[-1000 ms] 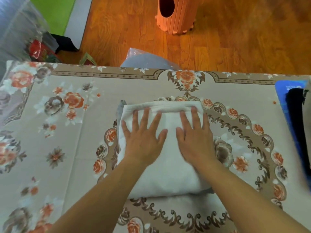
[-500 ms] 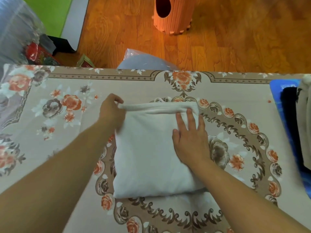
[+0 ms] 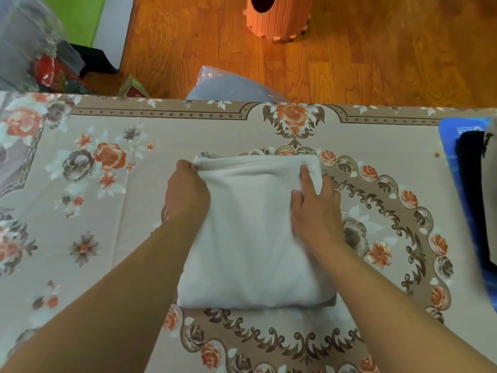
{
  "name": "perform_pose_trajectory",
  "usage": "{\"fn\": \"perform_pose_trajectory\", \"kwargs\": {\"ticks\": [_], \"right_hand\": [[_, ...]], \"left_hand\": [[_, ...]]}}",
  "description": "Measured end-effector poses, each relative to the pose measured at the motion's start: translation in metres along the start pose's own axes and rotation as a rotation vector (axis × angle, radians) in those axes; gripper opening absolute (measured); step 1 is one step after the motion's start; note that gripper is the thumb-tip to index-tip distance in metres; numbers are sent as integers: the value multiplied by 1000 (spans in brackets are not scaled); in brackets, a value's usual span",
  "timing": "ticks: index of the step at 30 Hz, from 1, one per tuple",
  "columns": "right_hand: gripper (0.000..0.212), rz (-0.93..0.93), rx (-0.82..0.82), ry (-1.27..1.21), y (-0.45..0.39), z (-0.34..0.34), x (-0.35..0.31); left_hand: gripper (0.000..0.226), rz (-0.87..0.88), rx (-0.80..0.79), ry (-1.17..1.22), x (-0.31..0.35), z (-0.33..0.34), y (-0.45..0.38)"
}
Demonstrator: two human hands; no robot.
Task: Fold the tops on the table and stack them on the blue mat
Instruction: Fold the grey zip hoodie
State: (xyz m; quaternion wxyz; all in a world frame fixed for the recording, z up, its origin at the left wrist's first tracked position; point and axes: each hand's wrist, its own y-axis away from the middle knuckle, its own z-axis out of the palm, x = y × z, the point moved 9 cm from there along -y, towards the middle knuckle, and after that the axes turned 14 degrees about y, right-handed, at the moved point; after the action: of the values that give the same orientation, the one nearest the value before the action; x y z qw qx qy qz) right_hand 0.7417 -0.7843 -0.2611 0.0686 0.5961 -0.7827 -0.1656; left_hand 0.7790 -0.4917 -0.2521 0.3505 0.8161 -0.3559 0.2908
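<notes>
A folded white top [image 3: 250, 238] lies in the middle of the table, on the flowered tablecloth [image 3: 107, 216]. My left hand [image 3: 187, 191] grips the top's far left corner with curled fingers. My right hand [image 3: 314, 205] holds the far right corner, thumb on top and fingers tucked around the edge. At the right edge lies the blue mat [image 3: 457, 146] with a dark folded top [image 3: 472, 184] and a pale one [image 3: 490, 189] stacked on it.
Beyond the table's far edge is a wooden floor with an orange slatted bin [image 3: 277, 17], a plastic-wrapped grey bundle [image 3: 231, 87] and bags [image 3: 51, 71] at the far left.
Both hands went from pressing flat on the white top to its far corners. The left hand took the left corner first, then the right hand closed on the right corner.
</notes>
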Motion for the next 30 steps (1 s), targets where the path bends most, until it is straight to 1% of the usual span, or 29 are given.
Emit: {"fn": "perform_pose_trajectory", "kwargs": {"ticks": [2,3,4,5,6,7,8,9,10,11,12,14,16,18,19,20,21,22,23,24,25,26,27,30], "right_hand": [[57,-3,-10,22,-2,0,1],[57,-6,-25,32,-3,1,2],[57,-8,-46,39,-3,2,2],[58,-6,-70,41,-4,2,1],[58,1,-82,38,-2,0,1],[58,3,-65,37,1,-6,0],[59,-14,3,55,8,-15,-5],[59,-53,108,88,19,-27,-11],[59,-113,201,121,32,-34,-19],[59,-176,240,159,43,-33,-26],[60,-225,203,206,49,-21,-30],[62,-227,49,264,45,12,-24],[63,-196,-24,241,33,23,-17],[62,-210,-74,186,28,18,-17],[62,-209,-96,126,29,12,-16],[64,-178,-104,55,34,5,-10],[66,-114,-92,-26,39,-2,1],[69,-17,-73,-127,45,-7,14],[71,106,-75,-255,50,-7,29],[72,228,-105,-393,54,0,43],[73,325,-142,-495,56,9,52],[74,391,-166,-565,55,16,58],[73,432,-183,-627,53,20,61],[63,448,-284,-790,43,25,58]], "left_hand": [[39,13,90,8,1,-8,10],[46,86,122,-56,5,-14,23],[50,220,117,-143,14,-18,42],[52,407,55,-246,23,-13,66],[54,599,-42,-356,30,-2,95],[55,734,-144,-470,28,14,121],[57,772,-241,-568,17,32,137],[59,740,-314,-625,4,48,143],[60,682,-355,-643,-8,60,140],[62,630,-359,-647,-17,68,131],[64,591,-341,-658,-24,73,120],[66,545,-321,-709,-28,78,105],[66,521,-361,-737,-23,83,100],[65,509,-407,-713,-16,76,102],[65,493,-384,-675,-12,65,102],[65,470,-314,-609,-10,47,101],[65,412,-205,-515,-10,22,100],[66,279,-116,-361,-22,-3,95],[66,97,-81,-179,-43,-23,89],[62,-99,-85,-5,-67,-31,85],[56,-229,-104,98,-84,-34,80],[51,-271,-117,136,-88,-34,77],[47,-264,-126,151,-84,-32,73],[47,-152,-213,94,-62,-16,67]]}}
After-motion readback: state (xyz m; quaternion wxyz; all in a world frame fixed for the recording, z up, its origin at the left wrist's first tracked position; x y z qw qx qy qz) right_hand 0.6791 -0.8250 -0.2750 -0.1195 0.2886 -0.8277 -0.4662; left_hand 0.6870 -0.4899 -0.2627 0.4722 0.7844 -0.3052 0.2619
